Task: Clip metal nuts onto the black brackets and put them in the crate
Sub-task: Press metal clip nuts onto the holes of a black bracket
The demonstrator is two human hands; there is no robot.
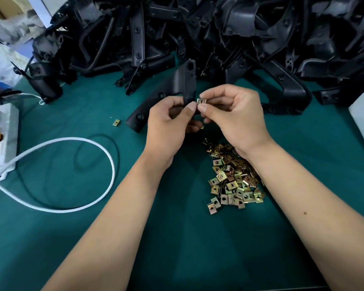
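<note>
Both hands meet just beyond the pile of metal nuts (232, 175), which I take as the landmark. Left hand (168, 124) has its fingers curled round the near end of a black bracket (172, 93), thumb pressed on top; the bracket runs up and away from the pile, with its other leg slanting down to the left onto the green mat (177, 238). Right hand (231, 114) pinches a single metal nut (202, 101) between thumb and forefinger, holding it right at the bracket's edge, touching or very nearly so; whether it has begun to slide on I cannot tell.

The nut looks like thin, springy sheet metal: light, small and probably slick, with edges that could nick a fingertip. A pinch on its two flat faces, open mouth toward the bracket, seems the right hold. The bracket looks like stiff moulded plastic, light for its bulk, so a firm grip close to the edge being clipped should keep it from twisting away under the push.

Beyond the pile, a large heap of black brackets (219, 32) fills the far side. One stray nut (116, 122) lies well left of the pile, and a white cable (88, 141) loops further left. No crate is visible.
</note>
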